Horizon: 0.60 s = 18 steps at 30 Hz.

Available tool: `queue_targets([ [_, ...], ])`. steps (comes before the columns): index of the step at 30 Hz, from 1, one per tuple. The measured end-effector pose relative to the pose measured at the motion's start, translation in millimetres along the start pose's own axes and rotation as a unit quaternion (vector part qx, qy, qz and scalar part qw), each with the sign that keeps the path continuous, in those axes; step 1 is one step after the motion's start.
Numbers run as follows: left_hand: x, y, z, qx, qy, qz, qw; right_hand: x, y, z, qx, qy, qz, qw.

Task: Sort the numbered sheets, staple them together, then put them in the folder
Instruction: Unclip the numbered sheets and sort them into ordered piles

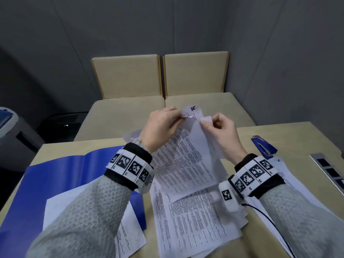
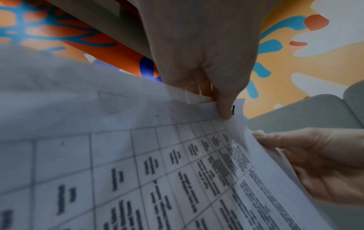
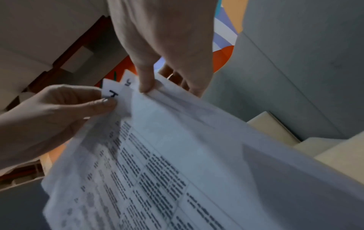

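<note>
Numbered sheets [image 1: 183, 155] hang lifted above the table [image 1: 290, 133], their top corners pinched by the left hand [image 1: 160, 127] and the right hand [image 1: 221, 131]; fan those corners slowly so each handwritten number reads (one looks like 15), keeping edges aligned; they are thin white pages of printed tables; more lie below beside the open blue folder [image 1: 61, 170] and stapler [image 1: 263, 146].

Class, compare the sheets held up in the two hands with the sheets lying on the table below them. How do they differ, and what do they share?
The held sheets are raised off the table and tilted, while the loose sheets lie flat. The left hand and right hand pinch the held sheets at their top corners; nothing grips the loose sheets. The held sheets are bunched at the top; the loose sheets lie fanned and overlapping. Both are white pages of printed text.
</note>
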State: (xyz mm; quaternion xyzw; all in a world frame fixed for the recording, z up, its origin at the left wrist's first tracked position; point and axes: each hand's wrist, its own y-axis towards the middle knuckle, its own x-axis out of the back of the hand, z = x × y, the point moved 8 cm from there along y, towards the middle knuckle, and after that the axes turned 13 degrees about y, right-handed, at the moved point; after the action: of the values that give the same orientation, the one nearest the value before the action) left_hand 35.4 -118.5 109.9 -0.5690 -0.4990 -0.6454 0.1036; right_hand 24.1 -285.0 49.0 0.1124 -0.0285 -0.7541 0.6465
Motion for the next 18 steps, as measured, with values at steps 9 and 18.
queue_targets([
  [9,96,-14,57,0.06,0.005,-0.095,0.994,45,22,-32,-0.034,0.04,-0.119,0.992],
  [18,167,-42,107,0.164,0.063,-0.244,0.954,57,41,-16,-0.031,0.067,-0.119,0.99],
])
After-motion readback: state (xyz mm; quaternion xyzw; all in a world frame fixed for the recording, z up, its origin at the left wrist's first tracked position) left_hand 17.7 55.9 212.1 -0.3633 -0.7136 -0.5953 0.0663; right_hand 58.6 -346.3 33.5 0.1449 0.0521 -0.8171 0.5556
